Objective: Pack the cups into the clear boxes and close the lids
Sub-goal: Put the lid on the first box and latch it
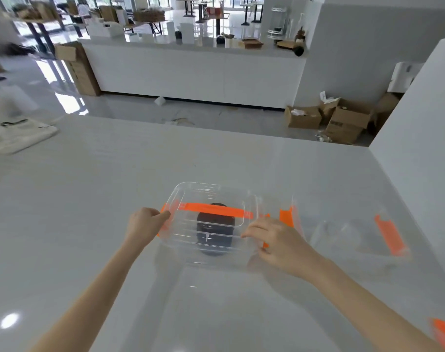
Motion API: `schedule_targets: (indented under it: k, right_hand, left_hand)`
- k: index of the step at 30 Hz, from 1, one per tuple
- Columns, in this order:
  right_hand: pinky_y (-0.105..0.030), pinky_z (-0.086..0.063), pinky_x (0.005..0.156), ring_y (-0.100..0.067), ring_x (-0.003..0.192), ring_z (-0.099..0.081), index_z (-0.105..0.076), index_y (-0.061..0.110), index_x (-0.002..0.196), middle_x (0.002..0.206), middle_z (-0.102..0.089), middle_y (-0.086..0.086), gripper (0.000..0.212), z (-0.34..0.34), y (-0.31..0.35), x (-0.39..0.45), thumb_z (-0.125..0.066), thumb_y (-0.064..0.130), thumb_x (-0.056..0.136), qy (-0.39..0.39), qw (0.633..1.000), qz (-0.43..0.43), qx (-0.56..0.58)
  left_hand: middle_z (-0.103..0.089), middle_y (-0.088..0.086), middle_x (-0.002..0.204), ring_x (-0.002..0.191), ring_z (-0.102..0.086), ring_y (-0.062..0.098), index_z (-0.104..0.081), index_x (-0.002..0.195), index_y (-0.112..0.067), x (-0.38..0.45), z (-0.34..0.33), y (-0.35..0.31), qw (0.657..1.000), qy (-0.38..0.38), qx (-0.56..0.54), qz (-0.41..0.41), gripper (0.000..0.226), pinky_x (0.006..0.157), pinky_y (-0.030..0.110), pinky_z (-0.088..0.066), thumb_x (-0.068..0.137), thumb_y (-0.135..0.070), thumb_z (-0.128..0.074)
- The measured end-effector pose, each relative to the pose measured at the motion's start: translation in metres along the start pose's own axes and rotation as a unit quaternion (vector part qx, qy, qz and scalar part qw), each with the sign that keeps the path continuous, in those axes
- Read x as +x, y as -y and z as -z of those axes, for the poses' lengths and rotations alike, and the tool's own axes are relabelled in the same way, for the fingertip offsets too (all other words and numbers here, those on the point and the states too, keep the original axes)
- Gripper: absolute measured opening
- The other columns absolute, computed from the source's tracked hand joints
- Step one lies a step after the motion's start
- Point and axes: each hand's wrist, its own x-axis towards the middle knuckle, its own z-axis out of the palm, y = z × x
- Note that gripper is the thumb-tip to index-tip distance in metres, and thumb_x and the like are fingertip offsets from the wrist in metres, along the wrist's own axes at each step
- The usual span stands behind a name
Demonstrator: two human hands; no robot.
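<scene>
Nearest the viewer, two bare forearms reach forward over a smooth, glossy, pale grey tabletop (89, 199) that shows soft reflections. At the lower right edge an orange plastic piece (442, 334) is partly cut off; what it belongs to cannot be told.

Left hand (145, 226): grip curled, fingers pinching the left edge of the clear lid (211, 199) at its orange latch (166, 212). Right hand (274, 240): fingers bent over the lid's right edge, thumb hidden; grip closed on that edge beside a second orange latch (265, 243).

The lid is thin transparent plastic, rectangular with rounded corners and raised ribs, crossed by a flat orange handle strap (216, 209). It sits tilted above the clear box (216, 252), whose walls are blurred. Seen through the lid, a dark cup (215, 228), round and matt black, lies inside the box near the middle of the tabletop.

Just right of it stands a second clear box (348, 232), open, with orange latches (390, 235) at its sides; its outline is smeared.

Beyond the tabletop: a polished floor, brown cardboard cartons (343, 120) at right, and a long white counter (196, 72) carrying assorted items
</scene>
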Motion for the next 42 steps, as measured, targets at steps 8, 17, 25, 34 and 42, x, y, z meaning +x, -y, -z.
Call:
schedule_targets:
  k: [8,17,25,34,42]
  right_hand:
    - [0.003,-0.019,0.089,-0.02,0.109,-0.054,-0.067,0.013,0.108,0.112,-0.066,-0.004,0.024,-0.007,-0.013,0.013,-0.062,0.016,0.084,-0.067,0.981,-0.151,0.101]
    - [-0.022,-0.031,0.085,-0.024,0.119,-0.049,-0.041,0.001,0.134,0.13,-0.052,-0.012,0.058,-0.031,-0.025,0.032,-0.063,0.026,0.086,-0.097,0.851,-0.433,0.281]
    - [-0.025,-0.034,0.078,-0.026,0.108,-0.056,-0.042,-0.003,0.13,0.114,-0.054,-0.01,0.061,-0.029,-0.023,0.038,-0.065,0.029,0.085,-0.063,0.8,-0.488,0.343]
    - [-0.013,-0.035,0.045,-0.011,0.043,-0.031,-0.033,0.025,0.051,0.045,-0.034,0.006,0.048,-0.031,-0.011,0.036,-0.067,0.012,0.081,-0.204,0.873,-0.406,0.176]
    - [-0.029,-0.028,0.056,-0.034,0.071,-0.061,-0.057,0.01,0.122,0.076,-0.069,-0.018,0.032,-0.037,0.0,0.039,-0.043,0.006,0.094,-0.151,0.909,-0.387,0.017]
  left_hand:
    - [-0.033,0.004,0.049,0.048,-0.029,0.022,-0.056,0.052,-0.006,0.0,0.003,0.001,0.992,-0.011,0.119,-0.039,0.026,0.048,0.026,-0.021,0.072,-0.021,-0.06]
    - [-0.061,0.014,0.109,0.104,-0.056,0.032,-0.057,0.116,-0.004,0.011,-0.001,0.001,0.991,0.024,0.13,-0.004,0.045,0.08,0.032,-0.04,0.084,-0.035,-0.057]
    - [-0.061,0.014,0.079,0.066,-0.058,0.024,-0.068,0.089,0.003,0.017,-0.005,0.012,0.986,0.093,-0.125,0.064,0.031,0.066,0.029,-0.051,0.076,-0.026,-0.071]
    - [-0.055,0.018,0.053,0.052,-0.046,0.027,-0.062,0.066,0.01,0.009,-0.025,0.004,0.985,-0.079,0.09,-0.121,0.035,0.053,0.031,-0.035,0.085,-0.019,-0.057]
    - [-0.054,0.023,0.06,0.059,-0.05,0.037,-0.057,0.067,0.004,0.006,-0.031,0.001,0.956,-0.107,0.204,-0.18,0.038,0.057,0.041,-0.04,0.094,-0.017,-0.042]
